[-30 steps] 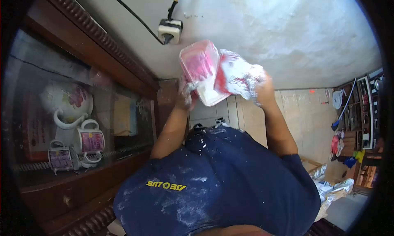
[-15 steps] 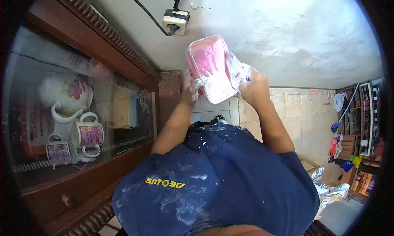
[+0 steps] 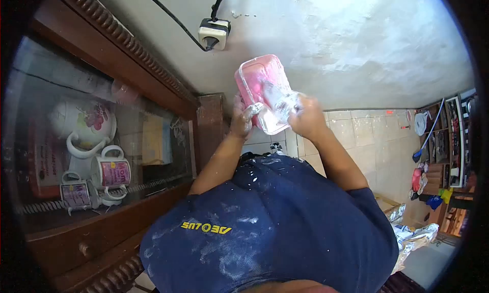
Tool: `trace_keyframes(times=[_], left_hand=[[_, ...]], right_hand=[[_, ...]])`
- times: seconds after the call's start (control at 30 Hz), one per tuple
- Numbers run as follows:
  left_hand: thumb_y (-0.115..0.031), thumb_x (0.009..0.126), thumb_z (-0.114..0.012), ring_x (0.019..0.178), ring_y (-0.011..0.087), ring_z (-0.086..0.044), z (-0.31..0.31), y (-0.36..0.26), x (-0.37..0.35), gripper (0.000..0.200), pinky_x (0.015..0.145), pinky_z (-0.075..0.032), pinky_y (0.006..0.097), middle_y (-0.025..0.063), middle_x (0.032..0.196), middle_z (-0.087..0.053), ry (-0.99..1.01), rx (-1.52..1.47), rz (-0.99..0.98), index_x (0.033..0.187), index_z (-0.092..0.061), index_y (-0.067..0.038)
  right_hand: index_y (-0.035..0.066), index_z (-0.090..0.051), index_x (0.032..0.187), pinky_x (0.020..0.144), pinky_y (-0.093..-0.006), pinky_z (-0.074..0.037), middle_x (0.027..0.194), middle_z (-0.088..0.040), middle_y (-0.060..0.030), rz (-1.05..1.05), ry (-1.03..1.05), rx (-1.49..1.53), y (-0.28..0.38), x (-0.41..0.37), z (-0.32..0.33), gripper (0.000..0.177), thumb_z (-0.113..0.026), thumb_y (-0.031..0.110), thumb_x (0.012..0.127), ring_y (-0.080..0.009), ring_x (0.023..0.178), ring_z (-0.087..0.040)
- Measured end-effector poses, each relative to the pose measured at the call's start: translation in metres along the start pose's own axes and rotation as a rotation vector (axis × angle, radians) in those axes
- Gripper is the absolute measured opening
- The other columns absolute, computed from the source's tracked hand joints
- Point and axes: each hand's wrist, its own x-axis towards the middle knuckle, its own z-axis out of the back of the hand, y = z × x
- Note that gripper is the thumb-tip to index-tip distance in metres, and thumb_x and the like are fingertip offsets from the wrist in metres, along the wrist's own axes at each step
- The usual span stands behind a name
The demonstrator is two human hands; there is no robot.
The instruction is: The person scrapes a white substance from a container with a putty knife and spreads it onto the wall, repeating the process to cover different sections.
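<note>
My left hand (image 3: 241,121) is closed on the near left rim of a pink plastic tub (image 3: 251,92), its thumb smeared white. The tub is tilted toward me, with white paste along its rim and lower end. In my right hand (image 3: 307,118) is a white-coated putty knife (image 3: 278,100), the fingers wrapped around its handle. Its blade lies over the inside of the tub and is blurred by motion. White smears also mark my dark blue shirt (image 3: 285,216).
A pale wall (image 3: 351,53) with uneven plaster rises ahead. A socket block (image 3: 213,34) with cables hangs near it. On the left stands a wooden glass cabinet (image 3: 158,84) holding mugs (image 3: 115,171). Shelves (image 3: 443,135) and foil-like wrapping (image 3: 410,239) are at the right.
My right hand has brought the putty knife from beside the tub's right edge to over its inside. The tub has shifted slightly down in view, still in my left hand.
</note>
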Motion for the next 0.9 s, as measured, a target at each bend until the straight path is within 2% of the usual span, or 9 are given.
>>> trace_keyframes(times=[0.13, 0.2, 0.27, 0.33, 0.47, 0.53, 0.6, 0.8, 0.9], left_hand=[[-0.002, 0.074, -0.059, 0.101, 0.0188, -0.055, -0.017, -0.008, -0.004, 0.060, 0.090, -0.047, 0.0335, 0.0087, 0.111, -0.053, 0.049, 0.008, -0.047, 0.128, -0.033, -0.004], [-0.003, 0.074, -0.059, 0.101, 0.0193, -0.056, -0.005, 0.000, 0.000, 0.059, 0.088, -0.048, 0.0337, 0.0091, 0.112, -0.053, 0.028, 0.097, -0.095, 0.127, -0.034, -0.004], [-0.003, 0.074, -0.060, 0.104, 0.0206, -0.055, 0.007, 0.007, 0.001, 0.059, 0.089, -0.048, 0.0342, 0.0100, 0.114, -0.053, -0.041, 0.025, -0.013, 0.127, -0.034, -0.004], [-0.003, 0.074, -0.060, 0.106, 0.0208, -0.054, -0.004, -0.001, 0.003, 0.059, 0.090, -0.047, 0.0339, 0.0106, 0.116, -0.052, 0.030, 0.001, -0.063, 0.127, -0.034, -0.004], [0.000, 0.072, -0.060, 0.106, 0.0202, -0.054, -0.004, -0.001, -0.003, 0.061, 0.090, -0.047, 0.0346, 0.0114, 0.116, -0.051, -0.026, 0.095, -0.022, 0.126, -0.033, -0.002], [-0.008, 0.071, -0.059, 0.110, 0.0259, -0.053, 0.000, 0.005, 0.001, 0.069, 0.091, -0.049, 0.0394, 0.0135, 0.122, -0.047, 0.008, 0.171, -0.051, 0.133, -0.027, -0.005], [-0.007, 0.070, -0.058, 0.110, 0.0258, -0.052, 0.000, 0.003, 0.001, 0.069, 0.093, -0.048, 0.0401, 0.0143, 0.122, -0.047, -0.010, 0.166, -0.033, 0.132, -0.028, -0.005], [0.001, 0.069, -0.062, 0.100, 0.0209, -0.057, -0.009, 0.001, -0.002, 0.062, 0.088, -0.048, 0.0345, 0.0106, 0.111, -0.053, -0.075, 0.122, -0.113, 0.125, -0.035, -0.003], [0.000, 0.069, -0.063, 0.104, 0.0194, -0.054, -0.006, -0.002, -0.002, 0.062, 0.091, -0.045, 0.0346, 0.0096, 0.112, -0.052, -0.065, 0.106, -0.095, 0.125, -0.035, -0.003]], right_hand=[[-0.001, -0.059, 0.081, 0.069, -0.0464, -0.050, 0.079, -0.061, -0.0222, -0.047, -0.201, -0.155, 0.010, 0.006, 0.005, 0.019, -0.058, 0.010, 0.066, -0.0409, 0.074, -0.060], [-0.001, -0.060, 0.084, 0.069, -0.0455, -0.051, 0.080, -0.062, -0.0224, -0.016, 0.064, -0.201, 0.007, 0.000, -0.001, 0.020, -0.057, 0.010, 0.067, -0.0406, 0.075, -0.060], [-0.001, -0.060, 0.084, 0.069, -0.0457, -0.051, 0.081, -0.062, -0.0228, -0.053, 0.050, -0.111, 0.004, 0.001, 0.003, 0.020, -0.057, 0.010, 0.067, -0.0404, 0.075, -0.061], [-0.001, -0.061, 0.083, 0.070, -0.0472, -0.050, 0.080, -0.062, -0.0229, 0.005, -0.230, -0.127, 0.007, 0.012, 0.014, 0.020, -0.057, 0.011, 0.067, -0.0410, 0.073, -0.060], [0.001, -0.062, 0.084, 0.069, -0.0469, -0.050, 0.078, -0.062, -0.0222, -0.010, 0.115, -0.220, 0.000, 0.009, -0.008, 0.020, -0.057, 0.010, 0.067, -0.0407, 0.072, -0.060], [0.001, -0.062, 0.084, 0.069, -0.0466, -0.050, 0.077, -0.062, -0.0224, -0.020, 0.108, -0.163, 0.007, 0.014, 0.002, 0.021, -0.058, 0.012, 0.067, -0.0401, 0.073, -0.061], [-0.001, -0.061, 0.083, 0.068, -0.0492, -0.048, 0.075, -0.060, -0.0251, -0.025, -0.143, -0.112, 0.009, 0.021, 0.011, 0.022, -0.059, 0.012, 0.066, -0.0441, 0.071, -0.058], [0.000, -0.061, 0.085, 0.069, -0.0459, -0.050, 0.078, -0.062, -0.0225, -0.061, 0.187, -0.244, 0.008, 0.014, -0.002, 0.022, -0.059, 0.013, 0.066, -0.0404, 0.073, -0.061], [0.001, -0.062, 0.085, 0.068, -0.0457, -0.050, 0.077, -0.061, -0.0216, -0.002, -0.101, -0.021, -0.001, 0.014, 0.000, 0.022, -0.059, 0.013, 0.066, -0.0399, 0.072, -0.061]])
